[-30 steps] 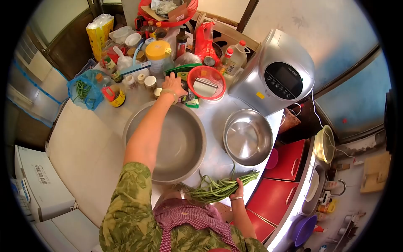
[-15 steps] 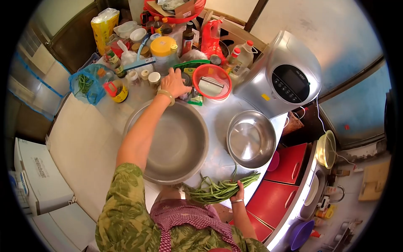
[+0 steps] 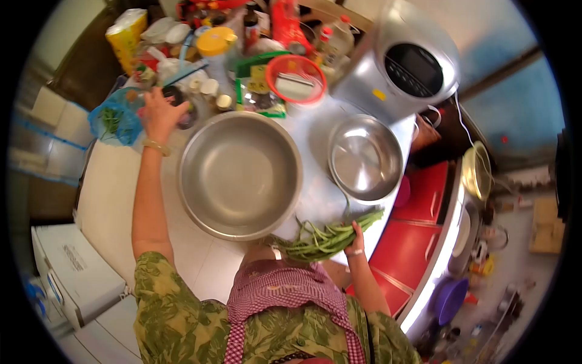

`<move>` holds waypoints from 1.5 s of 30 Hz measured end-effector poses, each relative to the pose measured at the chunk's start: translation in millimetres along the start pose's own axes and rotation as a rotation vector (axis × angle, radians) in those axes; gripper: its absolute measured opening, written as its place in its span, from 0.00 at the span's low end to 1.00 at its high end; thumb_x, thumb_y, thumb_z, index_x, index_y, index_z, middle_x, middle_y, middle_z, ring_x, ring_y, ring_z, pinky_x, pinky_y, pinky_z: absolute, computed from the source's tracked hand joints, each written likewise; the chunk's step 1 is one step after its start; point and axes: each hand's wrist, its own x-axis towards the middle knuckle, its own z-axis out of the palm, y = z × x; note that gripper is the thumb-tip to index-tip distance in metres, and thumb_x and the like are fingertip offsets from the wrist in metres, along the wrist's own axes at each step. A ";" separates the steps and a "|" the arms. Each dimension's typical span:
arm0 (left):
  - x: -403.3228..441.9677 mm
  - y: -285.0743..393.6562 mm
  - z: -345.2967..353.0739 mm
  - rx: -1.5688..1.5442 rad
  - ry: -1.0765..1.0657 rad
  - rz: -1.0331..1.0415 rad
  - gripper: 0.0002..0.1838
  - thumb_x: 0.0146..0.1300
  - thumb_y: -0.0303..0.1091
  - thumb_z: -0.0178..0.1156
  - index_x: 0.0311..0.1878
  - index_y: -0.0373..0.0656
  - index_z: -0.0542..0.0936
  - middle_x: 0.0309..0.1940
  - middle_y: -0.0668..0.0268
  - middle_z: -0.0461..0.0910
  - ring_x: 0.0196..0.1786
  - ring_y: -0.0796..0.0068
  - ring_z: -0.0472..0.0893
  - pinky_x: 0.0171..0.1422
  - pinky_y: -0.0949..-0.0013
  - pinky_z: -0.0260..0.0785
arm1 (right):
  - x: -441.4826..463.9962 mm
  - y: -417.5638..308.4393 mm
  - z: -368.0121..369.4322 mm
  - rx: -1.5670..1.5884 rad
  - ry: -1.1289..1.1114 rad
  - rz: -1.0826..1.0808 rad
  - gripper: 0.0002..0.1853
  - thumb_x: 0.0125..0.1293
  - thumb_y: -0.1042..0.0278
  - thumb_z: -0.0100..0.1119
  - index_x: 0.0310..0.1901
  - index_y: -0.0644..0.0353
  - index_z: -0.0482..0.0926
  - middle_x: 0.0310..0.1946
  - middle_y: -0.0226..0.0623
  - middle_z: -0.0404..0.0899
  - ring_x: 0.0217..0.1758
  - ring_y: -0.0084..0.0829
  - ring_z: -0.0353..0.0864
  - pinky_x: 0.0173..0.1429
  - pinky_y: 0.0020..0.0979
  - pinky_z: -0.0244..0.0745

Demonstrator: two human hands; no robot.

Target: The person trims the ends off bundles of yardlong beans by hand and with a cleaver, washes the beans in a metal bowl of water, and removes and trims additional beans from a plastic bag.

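My left hand [image 3: 162,118] is at the left back of the table, its fingers around a small dark-lidded jar [image 3: 187,114], beside the blue bag of greens [image 3: 112,123]. My right hand [image 3: 355,238] grips a bunch of long green beans [image 3: 321,241] at the table's front edge. A wide grey metal basin [image 3: 239,176] stands between my arms, its inside bare. To its right is a smaller shiny steel bowl [image 3: 365,159], also with nothing in it. Motion blurs the left fingers and the jar somewhat.
Behind the basin are a red sieve [image 3: 296,79], a green packet [image 3: 259,96], a yellow-lidded jar [image 3: 216,51] and several bottles. A silver appliance [image 3: 400,60] stands at the back right. Red cabinets [image 3: 403,246] are on the right, a white box [image 3: 76,267] at the left.
My left hand has moved left from beside the green packet to near the blue bag, with the dark-lidded jar. The view has shifted. My right hand still holds the beans.
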 end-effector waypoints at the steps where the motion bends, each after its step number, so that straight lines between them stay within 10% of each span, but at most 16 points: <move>1: -2.0 -7.5 11.5 0.049 -0.049 -0.028 0.41 0.40 0.54 0.74 0.54 0.38 0.72 0.49 0.49 0.73 0.51 0.49 0.78 0.53 0.54 0.74 | 1.5 0.2 1.0 -0.007 0.026 -0.006 0.20 0.63 0.57 0.61 0.51 0.60 0.73 0.45 0.46 0.80 0.49 0.46 0.79 0.58 0.50 0.76; 15: -5.4 -69.1 114.8 0.185 -0.048 -0.146 0.53 0.45 0.66 0.68 0.70 0.46 0.63 0.60 0.45 0.70 0.61 0.47 0.74 0.59 0.52 0.72 | -30.4 9.7 41.2 -0.096 0.039 -0.166 0.15 0.60 0.68 0.65 0.45 0.64 0.74 0.38 0.40 0.80 0.38 0.39 0.82 0.47 0.41 0.82; 20: -42.8 -24.9 36.2 -0.086 0.121 0.162 0.31 0.62 0.45 0.64 0.64 0.39 0.70 0.58 0.53 0.72 0.59 0.56 0.75 0.59 0.58 0.70 | -74.9 22.1 67.9 -0.279 0.062 -0.372 0.21 0.55 0.73 0.69 0.49 0.65 0.72 0.41 0.40 0.77 0.44 0.35 0.78 0.48 0.36 0.77; 22: -102.3 38.8 -20.7 -0.686 -0.248 0.046 0.25 0.60 0.36 0.66 0.58 0.36 0.72 0.53 0.56 0.75 0.54 0.62 0.76 0.57 0.62 0.71 | -90.7 31.0 78.1 -0.404 0.078 -0.468 0.23 0.53 0.71 0.71 0.48 0.67 0.73 0.40 0.40 0.78 0.41 0.33 0.78 0.47 0.33 0.77; 23: -144.6 58.2 -27.1 -0.740 -0.185 0.365 0.22 0.58 0.27 0.67 0.55 0.35 0.73 0.49 0.58 0.76 0.52 0.66 0.77 0.57 0.64 0.71 | -98.1 35.5 81.7 -0.494 0.061 -0.515 0.25 0.52 0.68 0.73 0.49 0.67 0.73 0.39 0.38 0.79 0.39 0.32 0.79 0.45 0.32 0.78; 26: -262.4 130.9 -52.1 -0.989 -0.825 0.404 0.40 0.52 0.40 0.74 0.64 0.34 0.67 0.60 0.51 0.73 0.61 0.56 0.74 0.67 0.57 0.65 | -126.3 45.2 111.3 -0.771 0.068 -0.643 0.29 0.49 0.64 0.76 0.49 0.68 0.73 0.39 0.40 0.80 0.40 0.30 0.81 0.45 0.33 0.78; 29: -317.1 179.5 -36.9 -1.117 -0.884 0.458 0.39 0.50 0.36 0.75 0.63 0.33 0.67 0.59 0.49 0.74 0.63 0.57 0.74 0.68 0.61 0.65 | -172.7 42.2 156.5 -0.940 -0.013 -0.737 0.30 0.49 0.63 0.74 0.51 0.68 0.72 0.39 0.43 0.81 0.41 0.35 0.82 0.46 0.34 0.78; 33: -333.4 198.0 2.4 -1.595 -1.224 -0.057 0.30 0.53 0.28 0.70 0.59 0.35 0.70 0.52 0.57 0.79 0.54 0.67 0.79 0.61 0.66 0.71 | -186.0 35.6 149.7 -1.176 -0.292 -0.856 0.29 0.54 0.65 0.68 0.54 0.70 0.70 0.43 0.51 0.79 0.48 0.43 0.81 0.52 0.38 0.76; 36: -315.9 185.6 -29.5 -1.846 -1.407 -0.169 0.25 0.54 0.22 0.66 0.56 0.37 0.73 0.46 0.62 0.80 0.49 0.73 0.80 0.54 0.69 0.74 | -215.9 -17.4 145.9 -1.403 -0.402 -0.818 0.22 0.62 0.65 0.63 0.54 0.69 0.75 0.42 0.42 0.81 0.47 0.32 0.80 0.51 0.33 0.76; 40: -315.1 181.5 -39.4 -1.710 -1.421 -0.135 0.24 0.51 0.22 0.69 0.53 0.36 0.74 0.43 0.62 0.80 0.44 0.74 0.81 0.50 0.70 0.75 | -225.7 -29.7 155.3 -0.980 -0.312 -0.765 0.14 0.71 0.63 0.56 0.49 0.66 0.78 0.38 0.32 0.82 0.37 0.22 0.78 0.42 0.25 0.74; 45: -325.5 191.7 -62.2 -1.290 -1.000 0.106 0.31 0.47 0.32 0.75 0.53 0.31 0.72 0.36 0.60 0.82 0.41 0.71 0.83 0.46 0.69 0.76 | -224.0 -17.6 187.0 -0.992 -0.448 -0.851 0.27 0.65 0.63 0.64 0.61 0.68 0.68 0.51 0.41 0.77 0.51 0.28 0.78 0.53 0.31 0.75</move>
